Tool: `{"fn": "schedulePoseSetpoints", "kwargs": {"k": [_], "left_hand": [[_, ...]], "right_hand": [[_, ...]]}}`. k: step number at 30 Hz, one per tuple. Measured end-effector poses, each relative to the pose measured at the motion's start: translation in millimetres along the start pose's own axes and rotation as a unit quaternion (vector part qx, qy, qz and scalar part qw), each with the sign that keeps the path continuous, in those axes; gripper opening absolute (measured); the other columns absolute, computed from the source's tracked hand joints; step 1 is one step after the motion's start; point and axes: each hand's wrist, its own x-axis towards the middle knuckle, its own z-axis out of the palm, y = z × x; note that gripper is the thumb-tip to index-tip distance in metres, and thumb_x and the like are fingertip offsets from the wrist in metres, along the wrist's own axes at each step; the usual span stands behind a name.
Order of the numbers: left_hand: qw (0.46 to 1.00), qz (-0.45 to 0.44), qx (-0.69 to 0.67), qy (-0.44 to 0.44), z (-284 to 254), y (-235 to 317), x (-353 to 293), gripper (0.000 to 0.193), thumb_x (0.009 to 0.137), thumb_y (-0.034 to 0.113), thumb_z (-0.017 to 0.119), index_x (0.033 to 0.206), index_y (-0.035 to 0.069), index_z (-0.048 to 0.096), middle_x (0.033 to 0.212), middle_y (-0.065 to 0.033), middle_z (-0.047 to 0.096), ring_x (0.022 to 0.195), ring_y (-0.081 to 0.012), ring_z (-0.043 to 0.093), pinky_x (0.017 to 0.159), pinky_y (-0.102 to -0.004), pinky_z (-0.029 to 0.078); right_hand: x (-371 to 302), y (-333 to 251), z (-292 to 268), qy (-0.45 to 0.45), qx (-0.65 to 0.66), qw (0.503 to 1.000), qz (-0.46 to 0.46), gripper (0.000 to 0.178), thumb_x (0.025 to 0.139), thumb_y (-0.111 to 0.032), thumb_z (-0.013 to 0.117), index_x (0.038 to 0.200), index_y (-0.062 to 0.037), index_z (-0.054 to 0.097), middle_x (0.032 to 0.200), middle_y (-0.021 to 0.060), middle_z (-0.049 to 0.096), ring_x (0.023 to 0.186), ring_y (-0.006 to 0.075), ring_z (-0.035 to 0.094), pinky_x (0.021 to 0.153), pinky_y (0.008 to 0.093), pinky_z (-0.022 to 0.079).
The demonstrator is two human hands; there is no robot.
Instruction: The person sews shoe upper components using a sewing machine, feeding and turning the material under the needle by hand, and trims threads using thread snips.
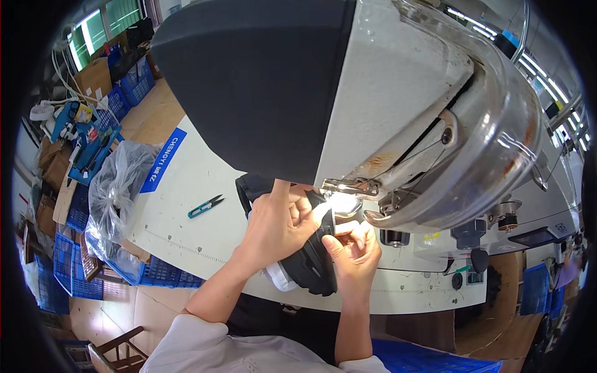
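A black fabric piece (313, 268) with a white part (281, 278) along its left side lies under the head of a sewing machine (398, 81). My left hand (280, 221) is closed on its upper part, thumb and fingers pinched beside the brightly lit needle area. The fingers of my right hand (356, 248) are curled together at the fabric's right edge, just below the light. The machine's head and my fingers hide part of the fabric, and glare covers the needle area.
Teal thread snips (205, 206) lie on the white table (180, 233) to the left. A clear plastic bag (115, 196) hangs past the table's left edge, above a blue crate (165, 273). A clear curved guard (497, 155) juts out at the right. A wooden stool (115, 351) stands lower left.
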Motion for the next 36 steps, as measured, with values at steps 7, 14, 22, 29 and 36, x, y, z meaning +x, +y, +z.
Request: {"fn": "schedulePoseSetpoints", "kwargs": {"k": [7, 14, 22, 29, 36], "left_hand": [[0.999, 0.012, 0.036, 0.01, 0.5, 3.9, 1.1, 0.047, 0.075, 0.001, 0.068, 0.113, -0.002, 0.039, 0.061, -0.0077, 0.058, 0.048, -0.0205, 0.057, 0.049, -0.0305, 0.044], [0.997, 0.041, 0.058, 0.018, -2.9, 5.3, 2.6, 0.046, 0.078, 0.004, 0.069, 0.112, -0.003, 0.039, 0.076, -0.0124, 0.063, 0.058, -0.024, 0.063, 0.055, -0.0318, 0.049], [0.999, 0.034, 0.021, -0.018, -13.2, 5.7, 2.4, 0.037, 0.079, 0.002, 0.067, 0.106, -0.002, 0.042, 0.075, -0.0141, 0.059, 0.057, -0.0217, 0.06, 0.053, -0.0297, 0.047], [0.995, -0.008, 0.099, -0.03, 1.0, 19.1, -8.1, 0.042, 0.071, 0.013, 0.076, 0.09, 0.005, 0.039, 0.064, -0.0054, 0.052, 0.047, -0.0234, 0.052, 0.047, -0.0345, 0.042], [0.99, -0.101, 0.082, -0.06, 4.9, 32.4, -2.8, 0.038, 0.07, 0.015, 0.073, 0.086, 0.003, 0.04, 0.058, -0.0066, 0.052, 0.047, -0.0235, 0.054, 0.047, -0.0339, 0.043]], "right_hand": [[3.7, -3.1, 1.0, 0.009, -0.005, 1.0, 0.017, 0.043, 0.076, 0.005, 0.073, 0.078, -0.0117, 0.032, 0.087, 0.0067, 0.055, 0.081, 0.0095, 0.05, 0.077, 0.0227, 0.042], [2.7, -3.7, 3.0, 0.032, -0.061, 0.997, 0.019, 0.043, 0.077, 0.005, 0.071, 0.077, -0.0112, 0.032, 0.087, 0.0061, 0.056, 0.082, 0.0081, 0.051, 0.078, 0.0226, 0.042], [-6.5, 14.5, -31.7, 0.07, -0.039, 0.997, -0.013, 0.03, 0.083, 0.007, 0.065, 0.092, -0.0028, 0.038, 0.095, 0.0136, 0.059, 0.09, 0.0164, 0.062, 0.079, 0.0287, 0.053], [3.7, 11.2, -23.5, -0.276, -0.004, 0.927, 0.254, 0.048, 0.102, -0.035, 0.04, 0.089, 0.0054, 0.061, 0.067, 0.0058, 0.061, 0.062, 0.0102, 0.06, 0.053, 0.0232, 0.048], [-25.4, -5.3, -21.4, -0.193, -0.186, 0.958, 0.102, 0.055, 0.103, -0.029, 0.037, 0.067, 0.0052, 0.061, 0.058, 0.0053, 0.062, 0.053, 0.0089, 0.058, 0.048, 0.0242, 0.046]]}}
